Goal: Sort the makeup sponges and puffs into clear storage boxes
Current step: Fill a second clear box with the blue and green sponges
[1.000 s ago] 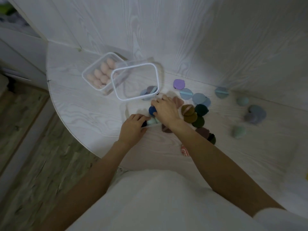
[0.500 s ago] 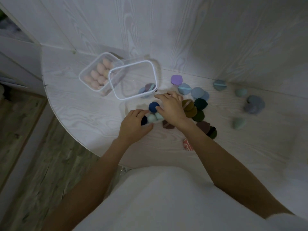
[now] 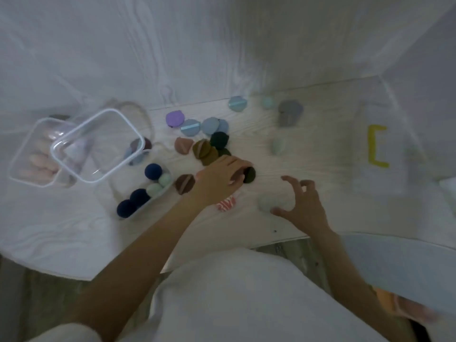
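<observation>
Puffs: lying loose at centre of the counter.
Left hand: fingers curling onto a dark olive puff.
Right hand: fingers spreading over a pale sponge, at 4 o'clock.
Clear boxes: sitting at 9 o'clock.

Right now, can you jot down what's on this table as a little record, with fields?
surface: white table
left hand: on the dark puffs, grip unclear
right hand: open, fingers spread at a pale puff
low box: navy and mint sponges
tall box: a few puffs
far left box: pink sponges
loose: purple puff, blue puffs, brown puffs
</observation>
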